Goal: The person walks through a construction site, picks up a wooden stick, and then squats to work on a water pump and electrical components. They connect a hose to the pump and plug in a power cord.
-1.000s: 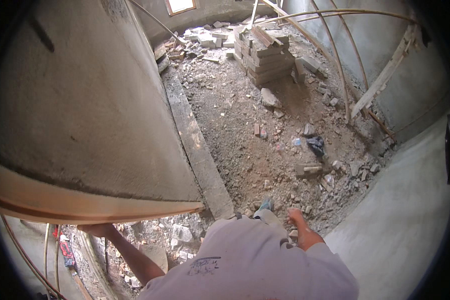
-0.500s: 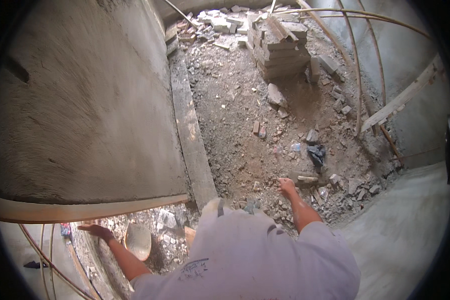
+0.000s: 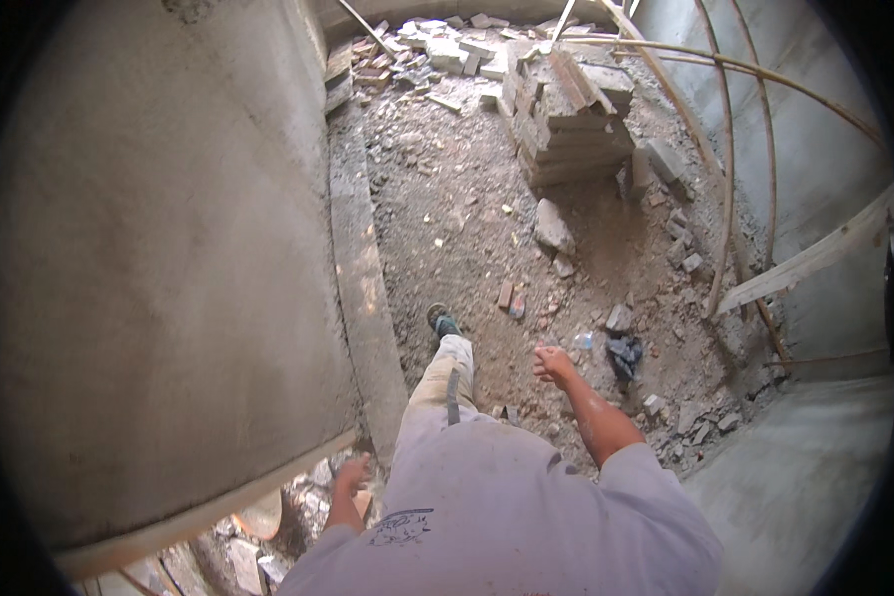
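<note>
The right hand [image 3: 552, 364] is hanging empty over the rubble-strewn dirt floor [image 3: 467, 219], fingers loosely curled and gripping nothing. Just beyond it a crumpled dark cloth [image 3: 623, 353] is lying beside small brick pieces [image 3: 512, 298]. Farther ahead a stack of bricks [image 3: 571, 124] is standing. The left hand [image 3: 351, 474] is hanging low beside the grey concrete wall [image 3: 169, 278], near loose stones; whether its fingers are open is unclear. One foot [image 3: 442, 322] is stepping forward between the hands.
</note>
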`<state>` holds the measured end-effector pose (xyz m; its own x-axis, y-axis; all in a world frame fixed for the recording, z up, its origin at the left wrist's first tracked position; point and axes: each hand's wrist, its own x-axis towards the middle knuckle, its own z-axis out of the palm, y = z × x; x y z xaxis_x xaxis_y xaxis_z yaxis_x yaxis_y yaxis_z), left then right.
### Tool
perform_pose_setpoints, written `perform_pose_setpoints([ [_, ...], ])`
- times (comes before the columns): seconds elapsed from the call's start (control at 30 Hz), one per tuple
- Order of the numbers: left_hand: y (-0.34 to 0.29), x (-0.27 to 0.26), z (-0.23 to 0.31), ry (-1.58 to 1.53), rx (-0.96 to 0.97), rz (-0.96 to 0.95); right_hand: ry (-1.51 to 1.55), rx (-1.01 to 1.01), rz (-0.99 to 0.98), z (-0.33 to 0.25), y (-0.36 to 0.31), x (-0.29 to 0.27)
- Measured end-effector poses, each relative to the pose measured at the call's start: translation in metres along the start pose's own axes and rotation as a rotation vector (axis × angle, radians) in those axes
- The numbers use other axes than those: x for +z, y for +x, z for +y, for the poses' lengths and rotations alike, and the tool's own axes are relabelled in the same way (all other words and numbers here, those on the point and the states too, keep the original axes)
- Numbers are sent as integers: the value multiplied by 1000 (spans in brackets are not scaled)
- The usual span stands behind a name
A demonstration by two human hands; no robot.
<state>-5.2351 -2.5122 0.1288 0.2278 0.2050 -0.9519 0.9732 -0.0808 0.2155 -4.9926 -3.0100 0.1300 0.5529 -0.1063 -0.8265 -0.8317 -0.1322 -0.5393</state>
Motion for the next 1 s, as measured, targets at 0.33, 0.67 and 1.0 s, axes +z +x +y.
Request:
perform_pose_setpoints([
  [0.33, 26, -105, 413, 0, 651, 537, -142, -329, 281, -241, 111, -7],
  [0.67, -45, -161, 627, 150, 1020, 1099, -798, -257, 286, -327, 239, -2],
  [1.0, 90, -35, 669, 378, 343, 297, -978, -311, 35, -516, 484, 25],
])
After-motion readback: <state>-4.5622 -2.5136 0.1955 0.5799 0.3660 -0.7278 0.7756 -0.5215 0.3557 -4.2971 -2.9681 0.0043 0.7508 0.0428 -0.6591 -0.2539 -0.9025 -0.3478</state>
